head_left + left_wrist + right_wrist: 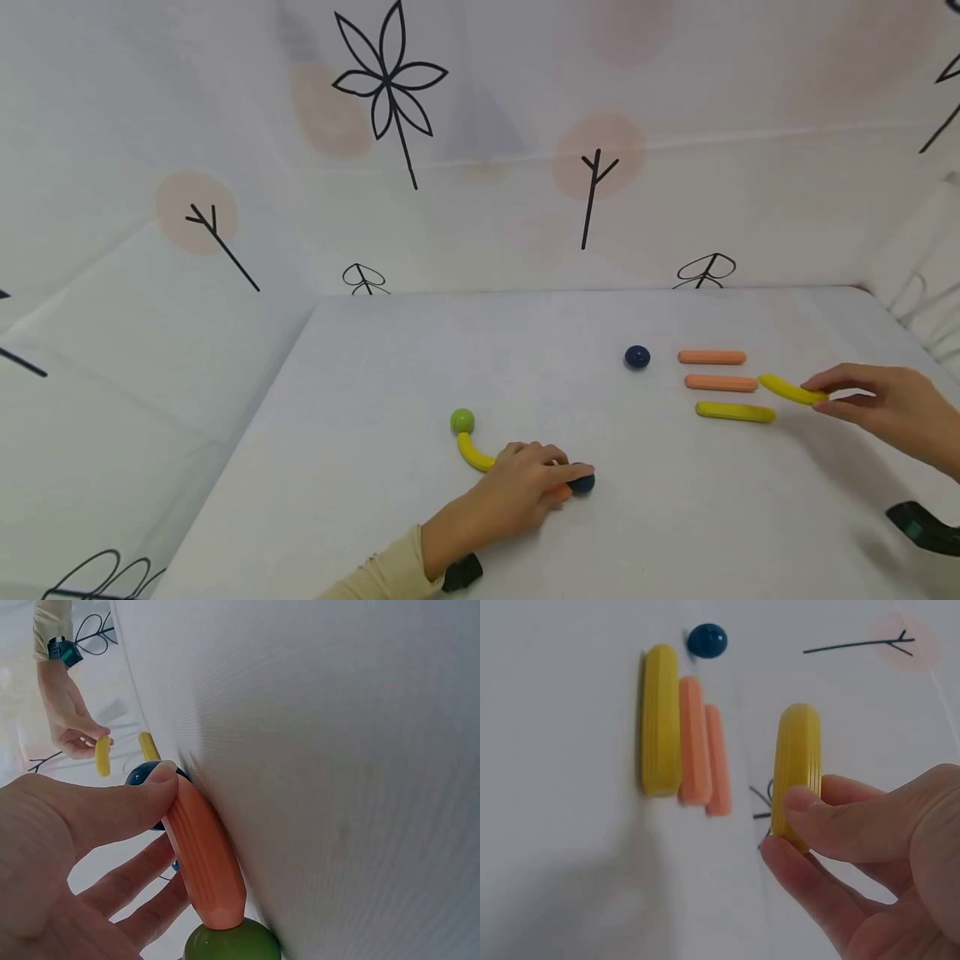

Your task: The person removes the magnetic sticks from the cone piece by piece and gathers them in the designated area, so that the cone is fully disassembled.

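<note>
On the table lies a joined chain: a green ball [462, 421], a curved yellow rod [474, 454], a second green ball [232, 942], an orange rod [204, 855] and a dark blue ball [582, 481]. My left hand [517, 492] covers the chain's middle and right part in the head view. Its thumb and fingers pinch the orange rod where it meets the blue ball. Off to the right, my right hand [892, 408] holds a curved yellow rod [798, 750] between thumb and fingertips, raised above the table.
Near my right hand, two orange rods [712, 357] and a straight yellow rod [735, 412] lie side by side. Left of them sits another dark blue ball [637, 357]. Patterned white cloth [487, 225] stands behind the white table [390, 358].
</note>
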A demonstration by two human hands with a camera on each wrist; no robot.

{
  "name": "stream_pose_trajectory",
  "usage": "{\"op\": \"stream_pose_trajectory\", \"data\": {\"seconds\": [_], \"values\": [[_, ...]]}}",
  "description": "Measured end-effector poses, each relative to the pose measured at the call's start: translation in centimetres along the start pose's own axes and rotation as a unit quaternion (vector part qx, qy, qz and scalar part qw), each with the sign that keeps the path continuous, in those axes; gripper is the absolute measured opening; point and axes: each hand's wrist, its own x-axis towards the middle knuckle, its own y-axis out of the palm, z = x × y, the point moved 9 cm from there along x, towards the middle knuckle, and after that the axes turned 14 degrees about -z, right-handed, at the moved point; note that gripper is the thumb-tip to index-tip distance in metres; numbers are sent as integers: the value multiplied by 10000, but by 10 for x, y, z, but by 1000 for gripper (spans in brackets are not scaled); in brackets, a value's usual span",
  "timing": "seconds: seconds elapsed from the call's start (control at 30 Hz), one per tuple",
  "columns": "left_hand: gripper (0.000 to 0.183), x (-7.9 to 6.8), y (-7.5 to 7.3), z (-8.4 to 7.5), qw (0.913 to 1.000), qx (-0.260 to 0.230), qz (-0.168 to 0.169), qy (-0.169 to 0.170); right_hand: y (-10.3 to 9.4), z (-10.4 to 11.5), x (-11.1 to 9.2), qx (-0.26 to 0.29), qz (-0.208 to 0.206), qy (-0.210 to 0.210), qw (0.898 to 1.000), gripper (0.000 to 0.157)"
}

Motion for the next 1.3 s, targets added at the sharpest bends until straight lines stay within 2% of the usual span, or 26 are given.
{"op": "stream_pose_trajectory", "data": {"seconds": [0.27,0.43,0.77,0.97,1.13,1.3], "values": [[41,0,-3,-1,10000,4,-38,23,8,-40,19,-196,247,179,9993,19],[42,-2,-2,-1,10000,-16,-86,37,20,-63,32,-306,553,305,9975,19],[42,-1,-3,-2,9998,69,-122,115,35,-94,52,-534,1129,644,9901,23],[42,-1,-5,-3,9996,99,-159,216,42,-98,56,-518,1189,848,9879,28],[43,-3,-8,0,9997,-9,-191,161,41,-91,56,-454,1153,794,9891,35],[38,-7,-16,8,9995,-89,-302,75,32,-76,52,-475,967,672,9919,37]]}}
